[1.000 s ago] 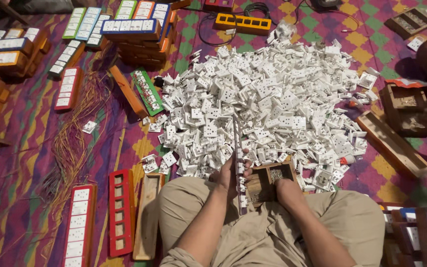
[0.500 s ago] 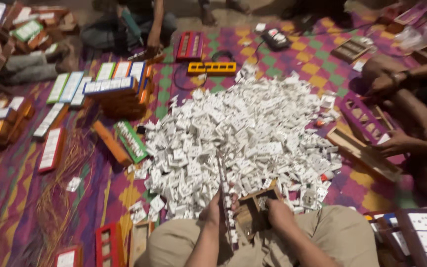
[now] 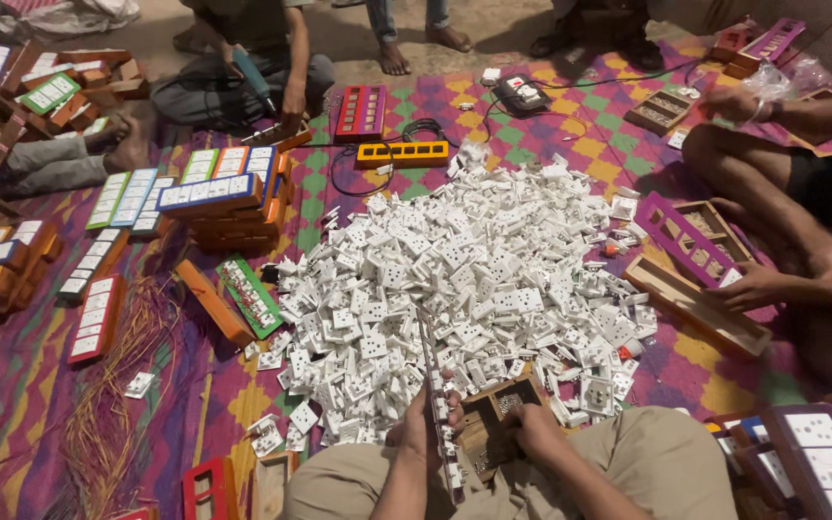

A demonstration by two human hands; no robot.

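Observation:
I sit cross-legged at the near edge of a large heap of white socket modules (image 3: 455, 279). My left hand (image 3: 419, 424) grips a long narrow panel strip (image 3: 435, 404) that stands on edge and points away from me. My right hand (image 3: 532, 426) rests on a small open wooden box (image 3: 495, 414) lying on my lap, its fingers curled over the box's right side. Both hands sit close together, just short of the heap.
Stacked extension boards (image 3: 219, 197) and loose boards lie left. A yellow power strip (image 3: 402, 154) and red frame (image 3: 361, 111) lie beyond the heap. Another person's hand (image 3: 753, 287) rests on a wooden tray (image 3: 695, 303) at right; another person (image 3: 243, 58) sits at back.
The view has tilted up, bringing the people at the back and right into sight. My hands stay on the strip and the box, shifted lower in view.

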